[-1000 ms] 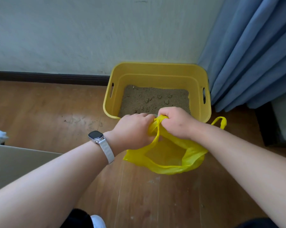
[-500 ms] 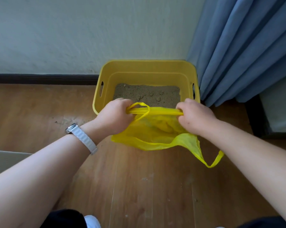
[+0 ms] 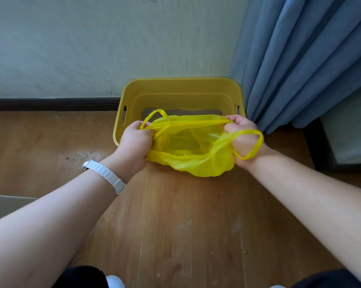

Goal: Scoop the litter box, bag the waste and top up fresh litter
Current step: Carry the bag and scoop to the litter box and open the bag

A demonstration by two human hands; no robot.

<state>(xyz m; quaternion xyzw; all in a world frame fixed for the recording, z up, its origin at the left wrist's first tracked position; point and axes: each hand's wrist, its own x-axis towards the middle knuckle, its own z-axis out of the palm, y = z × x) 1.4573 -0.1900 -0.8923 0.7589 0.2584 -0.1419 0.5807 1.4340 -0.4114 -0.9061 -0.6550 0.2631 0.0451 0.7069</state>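
A yellow plastic litter box (image 3: 179, 88) stands on the wooden floor against the wall, with grey-brown litter (image 3: 183, 111) showing in a thin strip behind the bag. In front of it I hold a thin yellow plastic bag (image 3: 187, 161) stretched wide, its mouth facing up. My left hand (image 3: 134, 142) grips the bag's left rim and handle. My right hand (image 3: 243, 140) grips the right rim, with the other handle looped around it. The bag covers most of the litter. No scoop is in view.
A blue curtain (image 3: 300, 59) hangs right of the litter box, touching its corner. A dark baseboard (image 3: 50, 103) runs along the wall. A pale flat edge (image 3: 7, 204) sits at far left, and a light-coloured unit (image 3: 350, 134) at far right.
My hands have moved apart, pulling the bunched bag wide open. The right handle now loops round my right hand instead of hanging loose. The view has tilted so less litter shows.
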